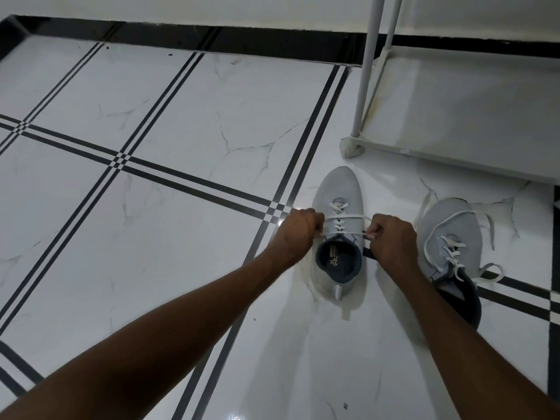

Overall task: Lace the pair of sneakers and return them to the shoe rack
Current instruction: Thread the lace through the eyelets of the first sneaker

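I am looking down at a glossy white floor (pixel 188 122) of marble-look tiles with faint grey veins, crossed by bands of thin black stripes that meet in small checker crossings. A black skirting strip (pixel 212 37) runs along the foot of a white wall (pixel 212 9) at twelve o'clock, and a bright glare sits on the tile at six o'clock.

At about one o'clock stands the white shoe rack (pixel 472 116): two slim posts rising out of view and a pale bottom shelf, its corner foot resting on the floor just beyond the shoes.

The near sneaker (pixel 338 189), light grey with a dark blue collar, stands upright at centre right, toe pointing to twelve o'clock, towards the rack foot. My left hand (pixel 298 230) is closed in a fist on the lace at the shoe's nine o'clock side; my right hand (pixel 391 241) is pinched shut on the lace at its three o'clock side. The white lace (pixel 344 217) is drawn taut across the tongue between the two fists, and a second strand runs lower, just above the collar.

The second sneaker (pixel 451 228) lies at three o'clock from the first, close beside my right hand, tilted with its heel partly behind my right forearm. Its loose lace (pixel 488 225) trails in loops over the toe and onto the tile.
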